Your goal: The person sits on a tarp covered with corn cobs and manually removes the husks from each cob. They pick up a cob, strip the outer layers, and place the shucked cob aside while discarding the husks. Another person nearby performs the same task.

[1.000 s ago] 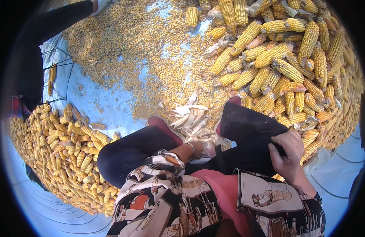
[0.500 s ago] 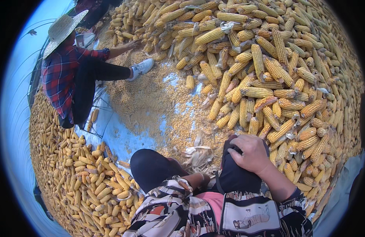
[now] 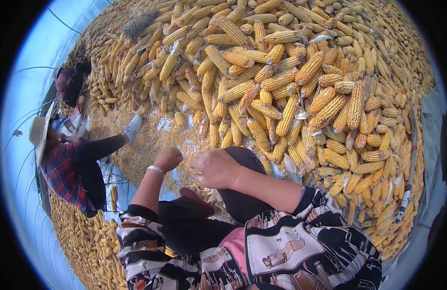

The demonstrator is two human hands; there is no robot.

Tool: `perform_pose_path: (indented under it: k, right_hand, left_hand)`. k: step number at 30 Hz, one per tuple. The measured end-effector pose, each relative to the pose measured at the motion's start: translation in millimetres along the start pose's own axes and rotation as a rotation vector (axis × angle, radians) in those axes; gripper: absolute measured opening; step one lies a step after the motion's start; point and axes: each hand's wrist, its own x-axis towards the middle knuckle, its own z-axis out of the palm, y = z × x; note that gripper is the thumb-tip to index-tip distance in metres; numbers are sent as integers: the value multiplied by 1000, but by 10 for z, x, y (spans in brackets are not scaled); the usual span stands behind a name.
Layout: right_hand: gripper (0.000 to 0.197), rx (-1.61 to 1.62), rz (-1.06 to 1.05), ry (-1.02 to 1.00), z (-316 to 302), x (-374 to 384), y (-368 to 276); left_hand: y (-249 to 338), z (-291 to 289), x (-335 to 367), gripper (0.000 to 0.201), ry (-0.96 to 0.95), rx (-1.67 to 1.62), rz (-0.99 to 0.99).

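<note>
My left hand [image 3: 168, 159], with a pale bracelet [image 3: 156, 169] at the wrist, is raised in a fist. What it holds, if anything, is hidden. Just to its right, a small gap away, my right hand [image 3: 217, 168] is closed with curled fingers, and nothing shows in it. Both hands hang above my bent knees in dark trousers [image 3: 192, 227]. Beyond them loose corn kernels [image 3: 136, 162] cover the ground. A large heap of yellow corn cobs [image 3: 281, 92] rises ahead and to the right.
At the left a person in a straw hat and checked shirt [image 3: 64, 169] sits with one leg stretched out. A second person [image 3: 71, 84] is farther back. More corn cobs [image 3: 93, 246] lie at lower left. A long thin pole [image 3: 411, 169] rests on the heap's right side.
My right hand has come off my knee and moved left, fingers curled. My left hand has risen from between my legs to beside it. The view has swung to the right.
</note>
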Motion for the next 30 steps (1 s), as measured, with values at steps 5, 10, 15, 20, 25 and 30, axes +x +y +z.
perform_pose_path:
  k: [5,10,15,20,25,30]
  right_hand:
    - [26,32,-22,-36,37,73,-14]
    - [28,111,75,-209,-44,227,96]
    - [35,-75,349,-362,-148,597,915]
    - [49,-921,234,-256,-138,966,1965]
    - [58,-1134,420,-365,-64,1129,2462]
    - [53,-982,415,-234,-47,1138,2668]
  left_hand:
    - [55,-127,-100,22,83,-258,-3]
    - [-208,273,-158,26,-180,-252,-17]
    - [-613,531,199,24,-286,-356,20]
    - [-851,582,937,25,-81,-182,60]
    - [-1074,474,1972,42,327,-37,87]
    - [-1066,667,2840,50,402,126,70]
